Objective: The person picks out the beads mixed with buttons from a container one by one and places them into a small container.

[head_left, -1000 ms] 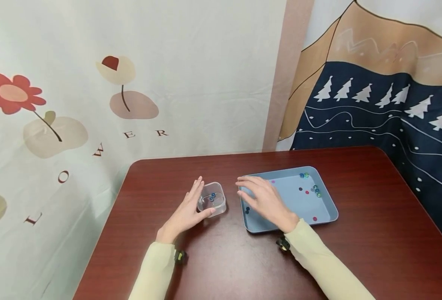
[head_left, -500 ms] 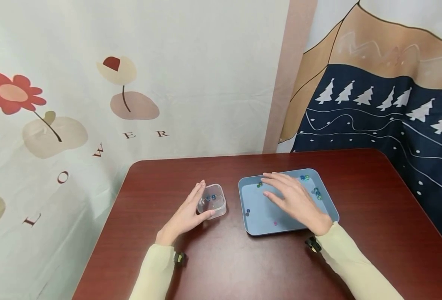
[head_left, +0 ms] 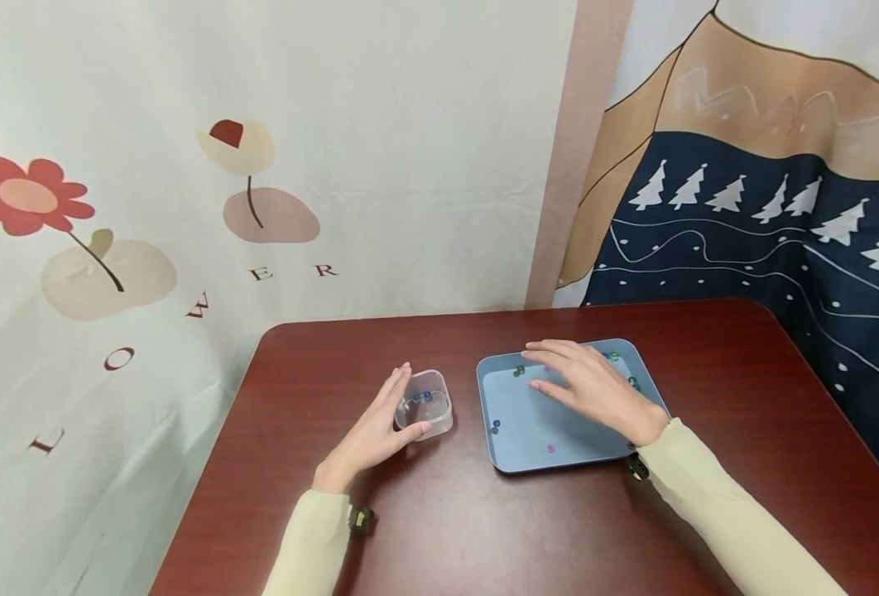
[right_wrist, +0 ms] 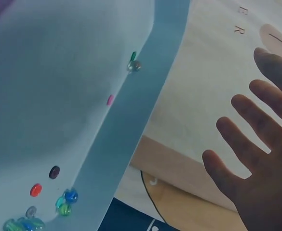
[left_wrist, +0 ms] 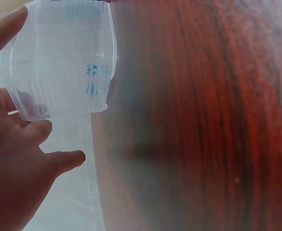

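Observation:
My left hand (head_left: 365,439) rests beside a clear square container (head_left: 439,420), fingers extended along its left side and thumb near its front edge. Blue beads (head_left: 422,397) lie inside. In the left wrist view, fingers of the left hand (left_wrist: 15,163) touch the container (left_wrist: 59,53). Above the blue tray (head_left: 521,447) hovers my right hand (head_left: 596,389), its fingers spread, holding nothing visible. Scattered in the tray are a green bead (head_left: 519,371), a blue bead (head_left: 496,424) and a pink piece (head_left: 551,449); the right wrist view also shows a red piece (right_wrist: 36,189).
Both the container and the tray stand on a dark red wooden table (head_left: 439,530). Behind the table hangs a pale curtain (head_left: 410,165) with flowers and letters; a navy cloth (head_left: 708,248) with white trees hangs at the right.
My right hand moved from the tray's left side towards its right side, then stayed nearly still. A pink piece appears near the tray's front. The left hand and container barely changed.

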A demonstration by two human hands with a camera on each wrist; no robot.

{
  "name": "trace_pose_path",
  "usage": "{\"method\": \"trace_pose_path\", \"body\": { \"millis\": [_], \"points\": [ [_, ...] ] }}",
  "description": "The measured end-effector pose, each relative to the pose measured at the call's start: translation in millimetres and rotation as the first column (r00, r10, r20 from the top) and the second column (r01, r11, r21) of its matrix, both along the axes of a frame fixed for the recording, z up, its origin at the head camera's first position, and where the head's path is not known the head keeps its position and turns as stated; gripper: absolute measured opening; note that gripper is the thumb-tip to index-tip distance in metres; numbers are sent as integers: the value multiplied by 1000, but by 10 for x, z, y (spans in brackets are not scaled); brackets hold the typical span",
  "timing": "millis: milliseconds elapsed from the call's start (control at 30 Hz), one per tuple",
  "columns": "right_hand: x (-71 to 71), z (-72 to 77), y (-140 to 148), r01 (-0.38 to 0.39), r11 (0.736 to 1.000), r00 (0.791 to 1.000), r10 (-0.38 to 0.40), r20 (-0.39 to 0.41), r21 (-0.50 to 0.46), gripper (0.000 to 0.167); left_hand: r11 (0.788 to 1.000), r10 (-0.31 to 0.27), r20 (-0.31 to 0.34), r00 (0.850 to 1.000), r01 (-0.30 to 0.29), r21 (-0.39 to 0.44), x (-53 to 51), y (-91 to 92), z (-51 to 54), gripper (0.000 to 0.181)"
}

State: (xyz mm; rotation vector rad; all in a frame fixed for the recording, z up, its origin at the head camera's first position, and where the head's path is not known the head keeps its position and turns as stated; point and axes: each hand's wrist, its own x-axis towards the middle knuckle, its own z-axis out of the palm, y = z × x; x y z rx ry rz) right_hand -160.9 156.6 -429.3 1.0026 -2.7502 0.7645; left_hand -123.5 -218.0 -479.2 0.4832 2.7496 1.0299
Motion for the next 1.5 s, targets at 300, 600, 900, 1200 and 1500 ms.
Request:
{"method": "trace_pose_path", "body": {
  "millis": [300, 600, 900, 1200, 1500],
  "points": [
    [-167, -58, 14, -62, 997, 997, 60, 49, 40, 49, 1000, -1, -18, 1000, 1, -10, 7, -10, -20, 101],
    [-265, -146, -29, -97, 994, 993, 93, 69, 43, 40, 992, -69, -170, 983, 49, -120, -29, -28, -33, 99],
    [-301, -197, -53, -87, 995, 989, 80, 125, 50, 39, 964, -104, -243, 964, 38, -263, -37, -44, -28, 101],
    [-320, -231, -55, -69, 995, 983, 56, 173, 70, 39, 950, -126, -236, 964, 49, -307, -25, -31, -7, 106],
    [-365, -232, -58, -65, 995, 980, 49, 193, 74, 38, 972, -109, -241, 964, 52, -229, -37, 9, 9, 103]
  ]
}}
